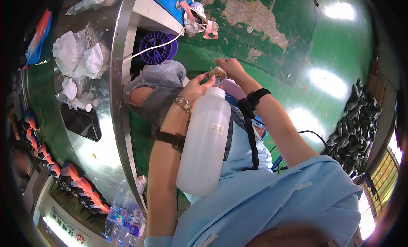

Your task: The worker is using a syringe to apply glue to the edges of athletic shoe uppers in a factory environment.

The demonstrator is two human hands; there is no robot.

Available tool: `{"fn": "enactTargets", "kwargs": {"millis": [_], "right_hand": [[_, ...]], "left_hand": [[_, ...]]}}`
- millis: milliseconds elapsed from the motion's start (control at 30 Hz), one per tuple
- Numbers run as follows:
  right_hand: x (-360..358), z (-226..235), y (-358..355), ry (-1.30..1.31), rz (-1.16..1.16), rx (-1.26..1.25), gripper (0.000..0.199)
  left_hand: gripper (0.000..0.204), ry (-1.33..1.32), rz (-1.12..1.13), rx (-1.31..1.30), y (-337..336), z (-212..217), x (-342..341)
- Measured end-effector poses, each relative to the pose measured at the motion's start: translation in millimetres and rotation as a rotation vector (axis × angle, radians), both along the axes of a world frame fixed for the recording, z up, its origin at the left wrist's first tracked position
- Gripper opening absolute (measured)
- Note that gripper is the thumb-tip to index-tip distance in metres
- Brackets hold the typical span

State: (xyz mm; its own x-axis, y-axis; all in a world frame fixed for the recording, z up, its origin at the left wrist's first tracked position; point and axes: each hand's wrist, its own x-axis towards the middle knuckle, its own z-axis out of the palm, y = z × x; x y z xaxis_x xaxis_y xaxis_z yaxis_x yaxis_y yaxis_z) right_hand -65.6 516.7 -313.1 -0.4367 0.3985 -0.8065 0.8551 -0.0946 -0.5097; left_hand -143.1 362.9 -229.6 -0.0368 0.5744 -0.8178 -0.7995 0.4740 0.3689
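A large whitish translucent plastic bottle lies tilted along my left forearm, its cap and narrow grey nozzle pointing away from me. My left hand is closed around the nozzle end, its thumb beside a tan, rough-looking round piece at the tip. What that piece is, I cannot make out. Just beyond and to the right, my right hand is closed in a pinch, close to the tan piece. Whatever sits between its fingertips is hidden or too small to name.
To the left runs a metal-edged workbench with crumpled white paper and a black phone. A purple slotted bin stands under it. Plastic bottles are at lower left. A pile of dark sole-shaped pieces lies on the green floor at right.
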Motion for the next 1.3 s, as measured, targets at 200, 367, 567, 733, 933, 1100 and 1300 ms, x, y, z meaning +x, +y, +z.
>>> {"fn": "enactTargets", "kwargs": {"millis": [200,367,567,733,933,1100,1300], "right_hand": [[1.9,-0.2,-1.7,0.001,-0.074,-0.101,0.043],[1.3,1.6,-0.9,-0.001,-0.068,-0.091,0.042],[3.4,-3.2,-1.6,0.025,-0.129,-0.155,0.039],[2.7,-6.3,-7.2,0.077,-0.241,-0.208,0.036],[1.3,-8.6,-6.1,0.1,-0.284,-0.243,0.034],[-1.4,1.2,-5.0,0.092,-0.27,-0.244,0.036],[-1.4,7.8,-5.5,0.131,-0.3,-0.281,0.038]], "left_hand": [[0.036,0.033,-0.046,0.015,-0.8,-8.6,-0.4],[0.035,0.068,-0.047,0.037,-3.9,-15.6,1.4],[0.037,0.024,-0.009,0.062,-0.5,-9.8,0.1],[0.048,-0.013,0.029,0.043,6.3,6.5,-0.2],[0.061,0.037,0.027,-0.001,8.7,20.3,2.0],[0.062,0.131,-0.03,-0.054,11.4,30.4,1.6],[0.067,0.211,-0.117,-0.07,13.5,33.6,2.1]]}}
